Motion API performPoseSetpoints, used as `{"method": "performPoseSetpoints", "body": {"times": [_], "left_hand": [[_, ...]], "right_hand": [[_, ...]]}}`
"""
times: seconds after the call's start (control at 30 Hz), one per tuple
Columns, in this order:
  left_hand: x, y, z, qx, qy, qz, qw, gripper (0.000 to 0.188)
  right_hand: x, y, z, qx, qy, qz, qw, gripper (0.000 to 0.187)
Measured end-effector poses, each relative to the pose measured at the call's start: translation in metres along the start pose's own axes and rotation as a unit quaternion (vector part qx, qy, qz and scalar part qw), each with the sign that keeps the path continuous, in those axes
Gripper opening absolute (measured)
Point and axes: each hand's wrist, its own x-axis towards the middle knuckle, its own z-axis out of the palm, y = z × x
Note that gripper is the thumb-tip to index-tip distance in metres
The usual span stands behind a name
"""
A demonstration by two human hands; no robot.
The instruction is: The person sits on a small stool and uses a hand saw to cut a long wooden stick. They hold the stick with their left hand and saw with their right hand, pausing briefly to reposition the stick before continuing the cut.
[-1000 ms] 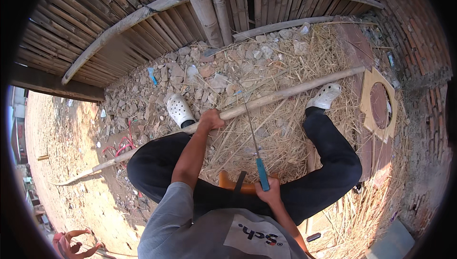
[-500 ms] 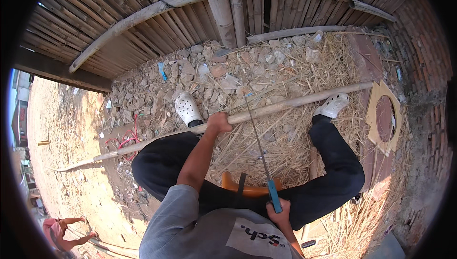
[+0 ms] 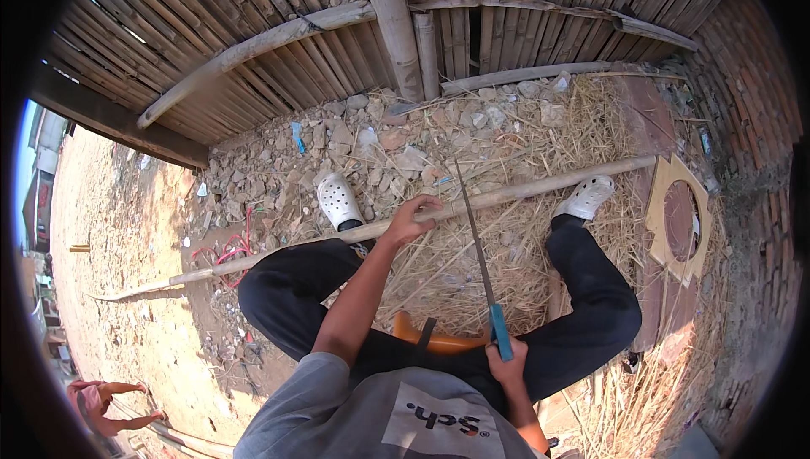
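Note:
A long pale wooden pole [image 3: 540,188] slants across in front of me, over my left thigh and past both shoes. My left hand [image 3: 410,221] is at the pole left of its middle, fingers apart and loosened, thumb separate; whether the palm still touches the wood is hard to tell. In my right hand [image 3: 506,363], near my lap, is the teal handle of a hand saw [image 3: 499,332]. Its thin dark blade points away from me and crosses over the pole, just right of my left hand. I cannot tell whether the teeth touch the wood.
An orange plastic seat [image 3: 447,343] is under me. Straw and rubble [image 3: 337,134] cover the ground. A board with a round hole [image 3: 661,221] lies by the pole's right end, near a brick wall [image 3: 772,231]. A bamboo wall [image 3: 278,62] stands ahead. Another person [image 3: 97,408] is at the lower left.
My left hand has loosened from its closed grip and moved slightly right along the pole. My right hand and the saw have shifted a little right, and the blade has turned.

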Motion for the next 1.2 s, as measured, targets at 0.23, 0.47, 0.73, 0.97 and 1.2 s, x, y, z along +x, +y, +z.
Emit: {"method": "performPoseSetpoints", "body": {"times": [0.23,0.47,0.73,0.97,1.2], "left_hand": [[0.021,0.020,0.047,-0.135,-0.056,-0.029,0.989,0.034],[0.025,0.002,0.068,-0.151,-0.111,-0.077,0.979,0.049],[0.019,-0.013,0.073,-0.263,-0.121,-0.159,0.944,0.053],[0.024,-0.020,0.075,-0.257,-0.146,-0.199,0.934,0.066],[0.026,-0.013,0.089,-0.341,-0.142,-0.247,0.896,0.088]], "right_hand": [[0.012,0.036,-0.036,0.024,0.037,-0.002,0.999,0.016],[0.020,0.049,-0.048,0.016,0.046,-0.017,0.999,0.017],[0.022,0.064,-0.045,0.038,0.051,0.002,0.998,0.016],[0.032,0.096,-0.038,0.053,0.040,0.002,0.998,0.013],[0.037,0.102,-0.038,0.046,0.033,-0.013,0.998,0.013]]}}
